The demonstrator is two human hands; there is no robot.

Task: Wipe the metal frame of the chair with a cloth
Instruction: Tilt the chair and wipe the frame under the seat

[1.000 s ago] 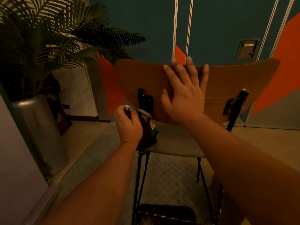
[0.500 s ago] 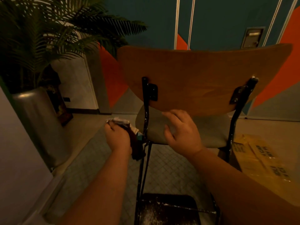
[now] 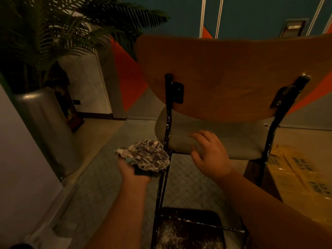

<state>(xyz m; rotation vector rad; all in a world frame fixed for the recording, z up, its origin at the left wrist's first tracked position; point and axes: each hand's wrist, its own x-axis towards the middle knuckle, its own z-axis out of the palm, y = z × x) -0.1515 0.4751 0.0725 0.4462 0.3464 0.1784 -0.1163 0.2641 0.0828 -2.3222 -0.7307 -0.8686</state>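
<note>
A chair with a wooden backrest and a grey seat stands before me, seen from behind. Its black metal frame has a left upright speckled with white paint and a right upright. My left hand grips a crumpled patterned cloth, held against the left upright just below the seat's edge. My right hand rests on the rear edge of the seat, fingers loosely bent.
A potted palm in a tall grey planter stands at the left by a wall. A yellow cardboard box sits on the floor at the right. A dark paint-spattered surface lies below the chair.
My right hand came down from the backrest to the seat's rear edge. My left hand with the cloth slid down the left upright, and the cloth now shows its patterned side.
</note>
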